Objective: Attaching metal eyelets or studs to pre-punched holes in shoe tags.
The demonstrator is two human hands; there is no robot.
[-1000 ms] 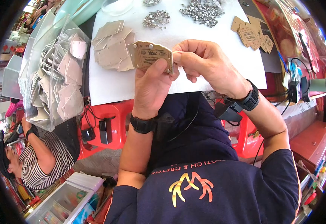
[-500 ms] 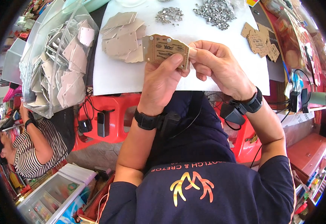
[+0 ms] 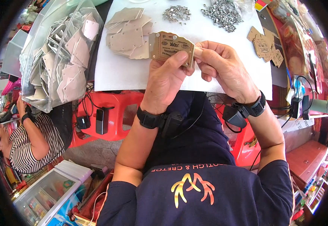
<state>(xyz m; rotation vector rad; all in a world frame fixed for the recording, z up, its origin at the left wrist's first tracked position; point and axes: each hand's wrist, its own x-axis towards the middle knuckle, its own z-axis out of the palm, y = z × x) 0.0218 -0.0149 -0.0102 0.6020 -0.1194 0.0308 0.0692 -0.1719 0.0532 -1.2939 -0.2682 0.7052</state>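
Observation:
My left hand (image 3: 163, 84) is closed on a brown printed card (image 3: 161, 45) with a wavy upper edge, holding it tilted up over the white table sheet. The thumb presses on its printed face. Along the card's top and left edge are small round spots, either holes or studs. At the card's right edge, the thumb and fingers of my right hand (image 3: 230, 71) are pinched together; whatever is between them is too small to tell. Left of the card lies a pile of plain grey-brown cards (image 3: 128, 39). Small metal pieces (image 3: 176, 15) lie scattered beyond it.
A larger heap of metal pieces (image 3: 223, 16) lies at the far right-centre. Several printed cards (image 3: 262, 46) sit at the right edge. A clear plastic bin (image 3: 40, 107) full of cards stands on the left. Below it are a red stool (image 3: 113, 100) and a person in stripes (image 3: 36, 145).
The whole view has shifted slightly. Both hands keep nearly the same hold, with the right fingers still pinched at the card's right edge.

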